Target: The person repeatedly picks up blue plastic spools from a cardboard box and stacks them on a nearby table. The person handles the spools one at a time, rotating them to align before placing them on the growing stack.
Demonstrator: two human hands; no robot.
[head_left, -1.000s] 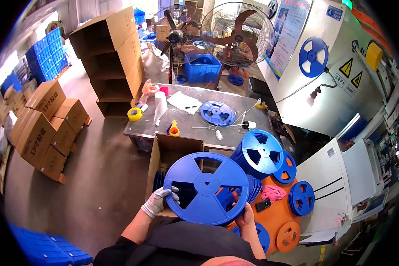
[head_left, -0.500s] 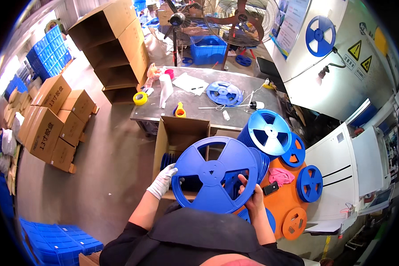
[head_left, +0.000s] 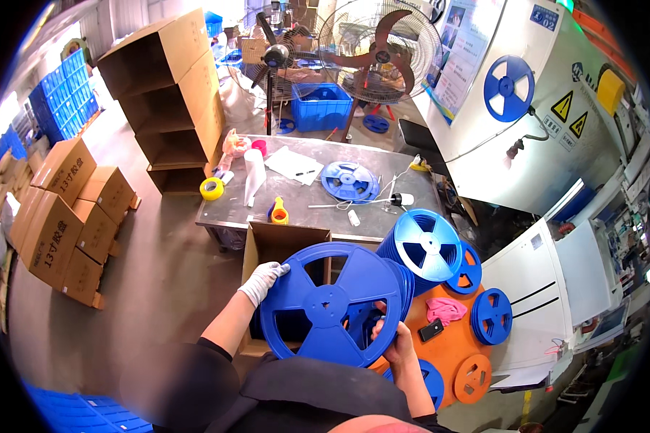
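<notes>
A large blue plastic reel (head_left: 326,304) is held up in front of my body, its flat face with the central hub turned toward me. My left hand (head_left: 263,283), in a white glove, is closed on the reel's upper left rim. At the lower right rim, my bare right hand (head_left: 395,342) grips the reel, its fingers partly showing through a cutout. Behind the reel stands an open cardboard carton (head_left: 267,249), mostly hidden by it. A tall stack of blue reels (head_left: 427,249) leans just beyond my right hand.
An orange surface (head_left: 446,353) at right bears a pink cloth (head_left: 446,309), a black phone (head_left: 431,330), an orange reel (head_left: 472,379) and more blue reels (head_left: 492,316). Ahead, a grey metal table (head_left: 296,200) holds yellow tape (head_left: 211,189) and a tape dispenser (head_left: 279,211). Stacked cartons (head_left: 65,224) stand left.
The view has shifted, so the surroundings sit lower and further left in the picture. Both hands keep their hold on the reel, which stays in front of me.
</notes>
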